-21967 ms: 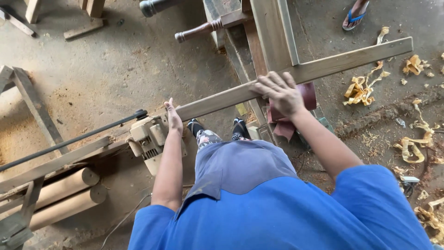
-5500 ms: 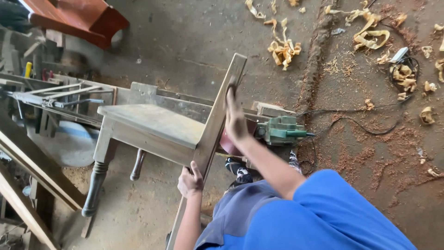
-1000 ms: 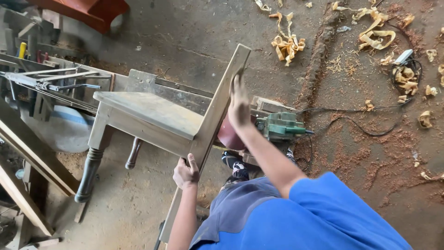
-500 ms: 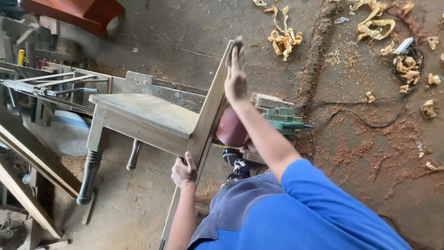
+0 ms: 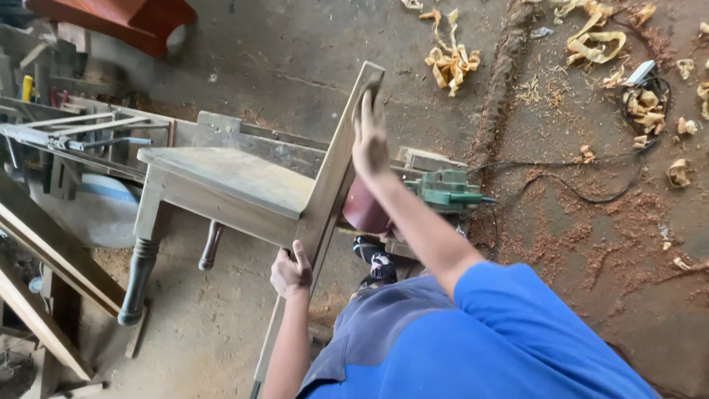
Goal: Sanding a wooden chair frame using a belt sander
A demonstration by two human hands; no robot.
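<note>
An unfinished wooden chair frame [image 5: 229, 181] with turned front legs [image 5: 136, 277] stands in front of me on the dusty floor. Its long back post [image 5: 336, 177] slants from lower left up to the top centre. My left hand [image 5: 290, 272] grips that post low down, just under the seat rail. My right hand [image 5: 369, 137] lies flat along the post near its top end, fingers stretched up. I wear a blue shirt [image 5: 502, 340].
A green electric power tool [image 5: 447, 191] with a black cable [image 5: 583, 196] lies on the floor behind the chair. Curled wood shavings [image 5: 450, 63] and sawdust litter the right side. Timber slats [image 5: 52, 258] and a machine frame [image 5: 70, 137] crowd the left. A red piece [image 5: 125, 18] sits top left.
Over the last second my right hand slid up the back post to near its top end. My left hand kept its grip low on the post. Much earlier I held a long plank.
</note>
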